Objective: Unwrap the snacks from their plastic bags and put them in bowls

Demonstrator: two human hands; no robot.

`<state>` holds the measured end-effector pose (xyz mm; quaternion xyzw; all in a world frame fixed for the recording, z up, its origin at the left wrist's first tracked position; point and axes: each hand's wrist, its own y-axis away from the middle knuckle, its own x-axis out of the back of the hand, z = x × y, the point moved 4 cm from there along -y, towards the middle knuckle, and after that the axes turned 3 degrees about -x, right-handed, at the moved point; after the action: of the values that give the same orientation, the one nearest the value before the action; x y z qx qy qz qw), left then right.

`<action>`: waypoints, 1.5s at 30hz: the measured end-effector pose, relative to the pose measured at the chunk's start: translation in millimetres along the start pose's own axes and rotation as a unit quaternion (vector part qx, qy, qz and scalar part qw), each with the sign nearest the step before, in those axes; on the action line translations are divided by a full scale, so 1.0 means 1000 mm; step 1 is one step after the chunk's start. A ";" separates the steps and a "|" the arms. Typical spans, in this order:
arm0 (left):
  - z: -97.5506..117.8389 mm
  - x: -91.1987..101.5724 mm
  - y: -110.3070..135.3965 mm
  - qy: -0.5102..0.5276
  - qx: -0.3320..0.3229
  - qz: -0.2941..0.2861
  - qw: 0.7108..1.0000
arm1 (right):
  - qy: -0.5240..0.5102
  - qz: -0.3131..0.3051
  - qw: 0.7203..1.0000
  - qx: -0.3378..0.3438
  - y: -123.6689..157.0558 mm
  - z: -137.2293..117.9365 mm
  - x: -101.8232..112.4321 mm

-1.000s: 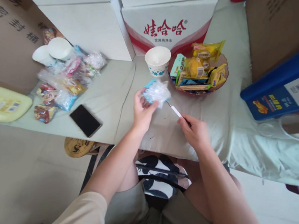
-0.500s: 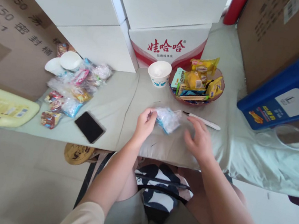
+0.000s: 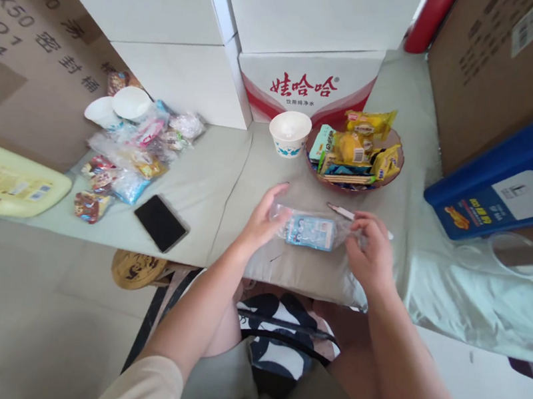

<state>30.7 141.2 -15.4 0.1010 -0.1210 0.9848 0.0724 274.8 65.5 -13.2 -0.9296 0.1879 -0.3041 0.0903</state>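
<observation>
A clear plastic packet with a blue printed label (image 3: 310,232) lies stretched between my hands, low over the cloth. Its left end is at the thumb of my left hand (image 3: 263,220), whose index finger reaches up and away. On the other side, the bent fingers of my right hand (image 3: 372,251) grip the packet's right end. Just behind the packet lies a slim white pen-like tool (image 3: 341,211) with a dark tip, partly covered by my right hand. A white paper bowl with a blue pattern (image 3: 288,137) stands farther back.
A bowl of wrapped snacks (image 3: 381,180) sits behind my right hand. Leftward are a phone (image 3: 160,223), a heap of wrapped sweets (image 3: 145,153) and a yellow bottle (image 3: 7,178). Rightward are a blue bottle (image 3: 514,171) and a clear plastic cup (image 3: 515,256). Boxes line the back.
The packet has been turned and spread flat, so its blue label now faces up. My right hand has moved from beside it to its right end and closed there.
</observation>
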 end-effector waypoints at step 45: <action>0.008 -0.053 0.021 0.388 0.366 -0.107 0.839 | -0.088 -0.241 0.960 -0.108 0.023 -0.017 -0.018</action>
<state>80.3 112.8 -23.6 -0.2575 0.2981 0.9021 0.1762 244.2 51.0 -15.7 -0.9747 -0.0188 -0.2113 -0.0706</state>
